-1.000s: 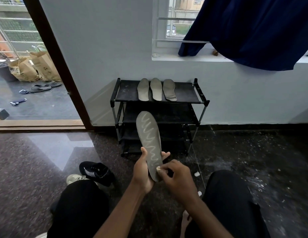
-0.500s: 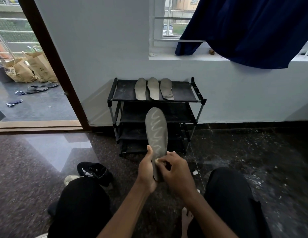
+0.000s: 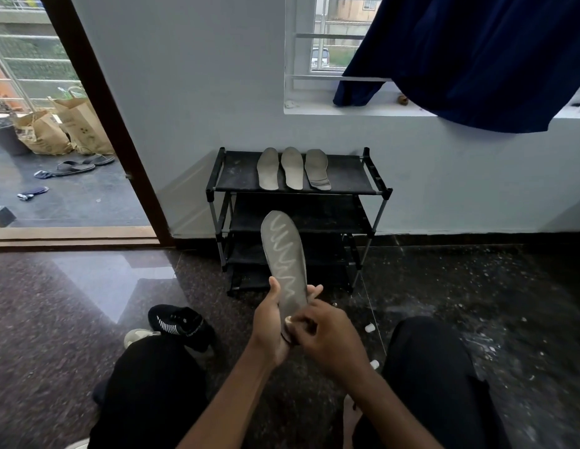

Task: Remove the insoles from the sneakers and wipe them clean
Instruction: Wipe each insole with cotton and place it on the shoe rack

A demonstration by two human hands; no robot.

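Observation:
A grey insole [image 3: 285, 257] with a pale zigzag line on it stands upright in front of me. My left hand [image 3: 270, 322] grips its lower end, thumb on the left edge, fingertips showing on the right. My right hand [image 3: 327, 335] pinches a small pale object [image 3: 288, 319] against the insole's heel; what the object is I cannot tell. Three more grey insoles [image 3: 293, 168] lie side by side on top of a black shoe rack [image 3: 372, 189]. A black sneaker [image 3: 180, 324] and a white sneaker [image 3: 136, 337] lie on the floor by my left knee.
I sit on a dark speckled floor [image 3: 476, 286] with knees apart. Small white bits [image 3: 370, 327] lie near my right knee. An open doorway [image 3: 55, 140] at left leads to a balcony with paper bags and sandals. A dark blue cloth [image 3: 476, 59] hangs over the window sill.
The insole's tip swung right and then back a little to the left. My right hand stayed at the heel, pinching the pale object.

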